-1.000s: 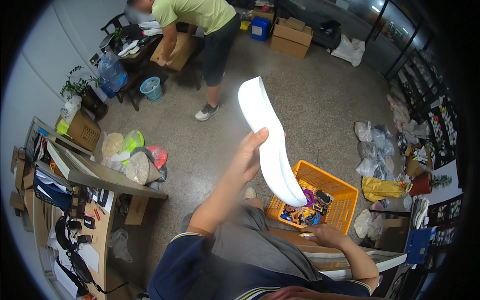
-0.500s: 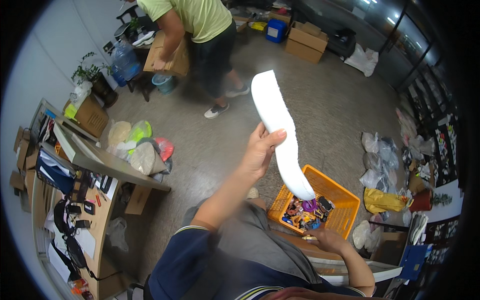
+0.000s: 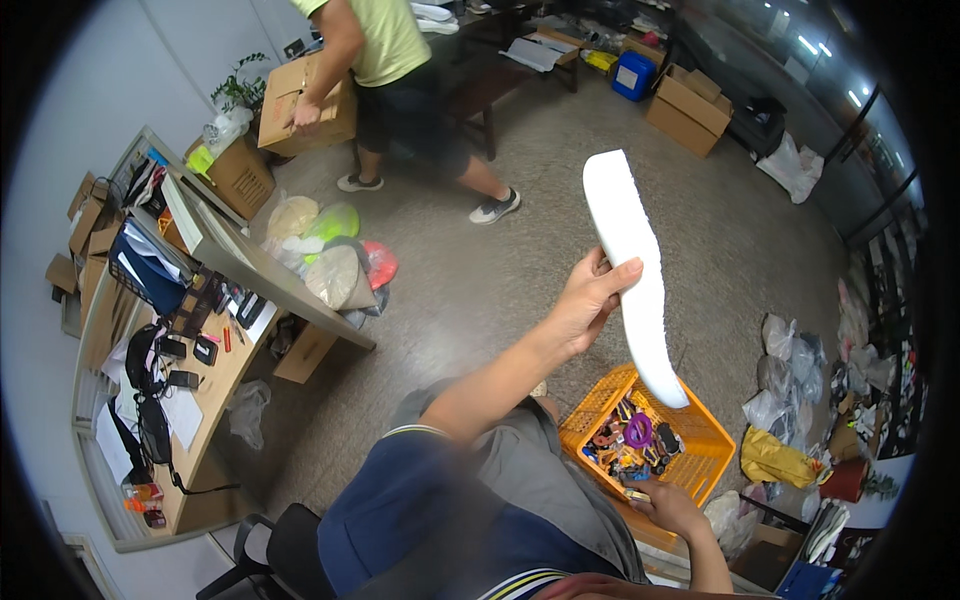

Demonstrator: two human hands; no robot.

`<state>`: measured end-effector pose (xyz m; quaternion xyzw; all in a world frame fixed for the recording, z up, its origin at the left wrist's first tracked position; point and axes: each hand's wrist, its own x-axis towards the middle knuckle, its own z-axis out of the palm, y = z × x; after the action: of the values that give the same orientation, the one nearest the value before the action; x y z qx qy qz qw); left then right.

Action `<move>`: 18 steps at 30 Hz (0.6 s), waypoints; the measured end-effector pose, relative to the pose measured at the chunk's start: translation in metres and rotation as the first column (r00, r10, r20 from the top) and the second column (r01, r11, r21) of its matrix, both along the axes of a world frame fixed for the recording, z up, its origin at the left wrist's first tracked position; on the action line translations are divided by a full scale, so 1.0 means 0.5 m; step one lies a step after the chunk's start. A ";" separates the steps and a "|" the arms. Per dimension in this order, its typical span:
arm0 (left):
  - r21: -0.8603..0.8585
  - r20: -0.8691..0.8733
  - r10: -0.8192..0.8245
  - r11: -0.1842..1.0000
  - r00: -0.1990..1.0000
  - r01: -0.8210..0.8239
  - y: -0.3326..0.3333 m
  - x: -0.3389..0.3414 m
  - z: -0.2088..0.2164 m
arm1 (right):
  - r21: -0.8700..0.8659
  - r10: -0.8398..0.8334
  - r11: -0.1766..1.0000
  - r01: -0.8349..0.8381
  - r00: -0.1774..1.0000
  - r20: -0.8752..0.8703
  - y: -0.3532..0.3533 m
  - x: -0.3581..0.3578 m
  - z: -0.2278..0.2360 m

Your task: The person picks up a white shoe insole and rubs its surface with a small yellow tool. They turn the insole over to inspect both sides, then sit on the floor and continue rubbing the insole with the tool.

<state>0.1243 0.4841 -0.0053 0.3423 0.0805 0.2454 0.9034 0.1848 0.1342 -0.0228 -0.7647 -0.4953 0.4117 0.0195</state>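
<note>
My left hand (image 3: 588,302) is closed on a white shoe sole (image 3: 640,265), holding it upright at its middle with the thumb on its face. The sole is long and curved, with one rough, ragged side edge. Its lower end hangs over an orange plastic crate (image 3: 712,432). Inside the crate lie many small coloured pieces and a purple ring (image 3: 637,431). At the crate's near edge my right hand (image 3: 668,507) is closed around a small yellowish object (image 3: 636,495), mostly hidden by the fingers; its kind cannot be made out.
A co-worker in a yellow-green shirt (image 3: 390,45) carries a cardboard box (image 3: 308,105) at the far left. Filled bags (image 3: 335,278) lie beside a desk (image 3: 215,390) on the left. Plastic bags (image 3: 790,375) and a yellow sack (image 3: 775,458) lie right of the crate.
The whole view has shifted, so the desk, crate and sole appear farther right. The co-worker has stepped with the box, away from the table at the back left. Both my hands keep their grips.
</note>
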 end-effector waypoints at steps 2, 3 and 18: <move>-0.060 0.045 -0.034 0.998 0.998 0.037 -0.003 0.000 -0.003 | -0.003 -0.005 1.000 0.005 1.000 0.011 0.001 -0.001 -0.001; -0.090 0.062 -0.053 0.994 0.997 0.059 -0.004 0.000 -0.004 | -0.001 -0.005 1.000 0.005 1.000 0.017 0.001 -0.002 -0.001; -0.007 0.015 0.061 0.998 0.998 -0.061 -0.004 -0.005 0.003 | -0.011 -0.004 1.000 0.004 1.000 0.006 0.002 -0.002 -0.001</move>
<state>0.1216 0.4823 -0.0037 0.3347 0.0849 0.2751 0.8973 0.1838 0.1352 -0.0233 -0.7670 -0.4916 0.4121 0.0147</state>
